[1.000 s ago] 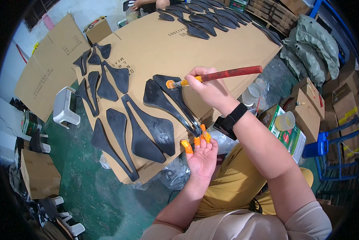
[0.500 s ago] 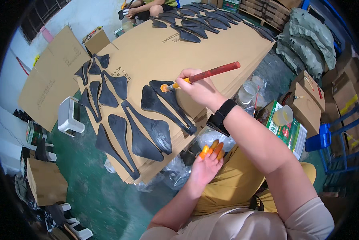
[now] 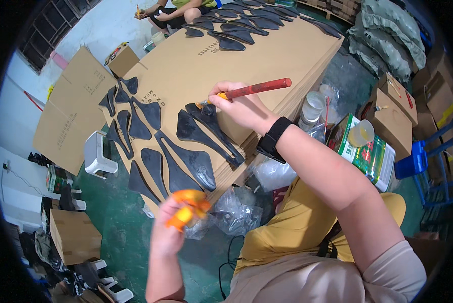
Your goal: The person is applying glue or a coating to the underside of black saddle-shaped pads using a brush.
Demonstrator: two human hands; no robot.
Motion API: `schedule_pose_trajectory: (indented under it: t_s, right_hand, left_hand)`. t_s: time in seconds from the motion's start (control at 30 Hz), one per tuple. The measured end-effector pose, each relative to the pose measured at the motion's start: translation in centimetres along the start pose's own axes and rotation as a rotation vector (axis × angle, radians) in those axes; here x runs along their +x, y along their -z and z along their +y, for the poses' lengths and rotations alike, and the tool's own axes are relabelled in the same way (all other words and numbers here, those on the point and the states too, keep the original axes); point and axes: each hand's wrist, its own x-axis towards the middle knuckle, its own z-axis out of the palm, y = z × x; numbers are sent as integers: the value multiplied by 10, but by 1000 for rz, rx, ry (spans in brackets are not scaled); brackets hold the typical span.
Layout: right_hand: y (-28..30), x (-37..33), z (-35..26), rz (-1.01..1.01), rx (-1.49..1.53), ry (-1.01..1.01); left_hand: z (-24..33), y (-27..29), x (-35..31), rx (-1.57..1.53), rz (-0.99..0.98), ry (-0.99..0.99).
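Note:
My right hand [image 3: 241, 108] pinches a paint brush [image 3: 261, 87] with a red handle. Its bristle end, smeared orange, meets the upper tip of a black, saddle-shaped split piece [image 3: 192, 129] lying on cardboard. My fingers partly cover the bristles. My left hand [image 3: 173, 227], with orange coverings on its fingertips, hovers by the near edge of the cardboard, in front of other black pieces [image 3: 196, 164]. Motion blurs its fingers, so their grip is unclear. A black band [image 3: 277, 134] circles my right wrist.
More black pieces [image 3: 236, 33] cover the far end of the cardboard stack [image 3: 287, 70]. A person [image 3: 181, 12] sits beyond it. A plastic cup [image 3: 361, 133] stands on a green tin [image 3: 372, 161] to the right. Left of the stack is a white stool [image 3: 97, 154]; plastic bags [image 3: 236, 217] lie below.
My left hand has swung left and upward from beside my lap to the cardboard's near edge. The brush in my right hand has shifted slightly left and up along the piece's tip.

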Motion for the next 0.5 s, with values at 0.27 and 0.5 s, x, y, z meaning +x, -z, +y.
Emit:
schedule_pose_trajectory:
  t_s: [0.27, 0.5]
  right_hand:
    - [-1, 3, -8, -65, 15, 14]
    - [-24, 11, -6, -57, -207, 195]
  left_hand:
    - [59, 45, 38, 427, 233, -93]
    - [63, 78, 50, 372, 252, -270]
